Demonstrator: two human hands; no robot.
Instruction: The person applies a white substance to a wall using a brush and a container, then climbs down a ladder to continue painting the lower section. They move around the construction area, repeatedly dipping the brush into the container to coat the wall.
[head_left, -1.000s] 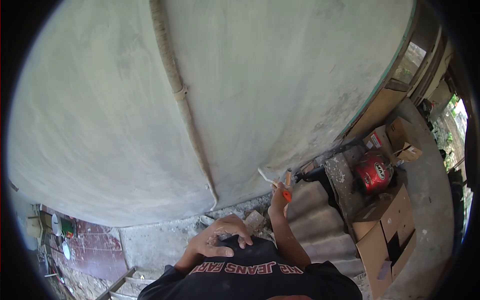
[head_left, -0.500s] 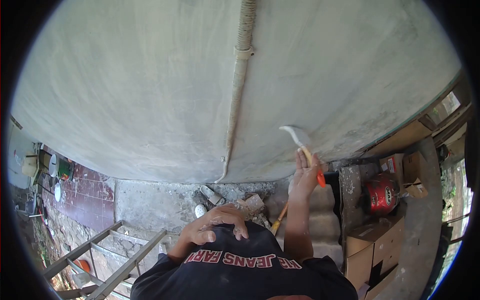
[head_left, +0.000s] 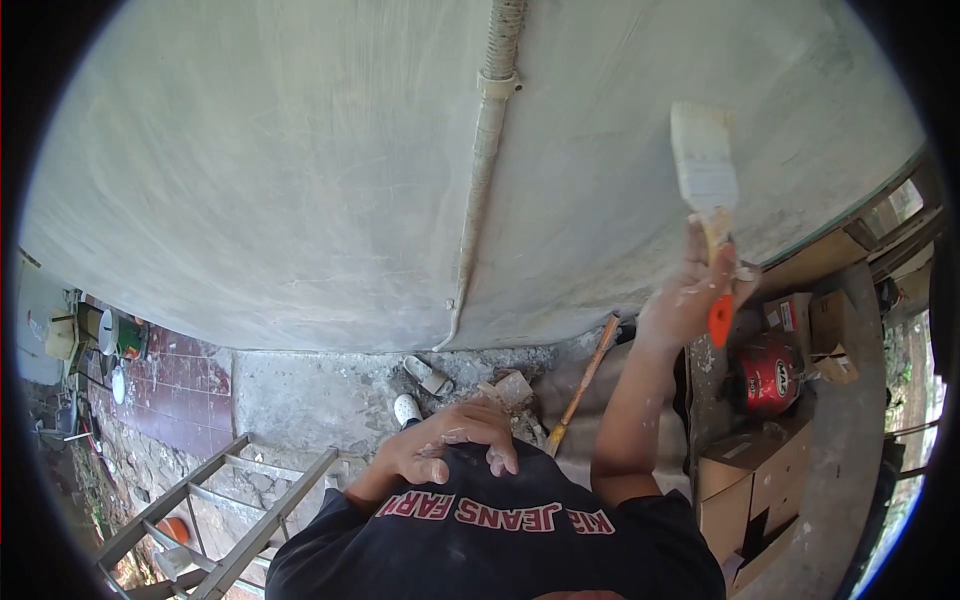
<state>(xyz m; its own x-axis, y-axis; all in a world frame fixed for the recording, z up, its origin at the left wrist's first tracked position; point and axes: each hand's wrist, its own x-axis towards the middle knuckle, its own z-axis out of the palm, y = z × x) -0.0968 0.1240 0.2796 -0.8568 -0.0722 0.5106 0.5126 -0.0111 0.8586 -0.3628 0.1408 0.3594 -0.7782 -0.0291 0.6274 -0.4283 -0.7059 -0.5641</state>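
Note:
A wide flat paintbrush [head_left: 704,160] with whitish bristles and an orange-tipped handle is gripped in my right hand [head_left: 685,300]. Its bristles point up and overlap the grey-white wall [head_left: 300,180] in this view. White specks mark the fingers. My left hand [head_left: 455,440] is held in front of my dark shirt, palm down, thumb and fingers apart and slightly curled, with nothing in it. A pale pipe [head_left: 482,170] runs down the wall to the left of the brush.
A metal ladder [head_left: 225,520] leans at lower left. Cardboard boxes [head_left: 765,475] and a red container [head_left: 768,380] stand at right. A wooden stick [head_left: 585,385] leans against the wall base, near rubble [head_left: 512,390] and a slipper [head_left: 428,376]. Buckets [head_left: 122,332] are far left.
My right hand has moved up and to the right with the paintbrush, whose flat face now turns toward me. My left hand has barely shifted.

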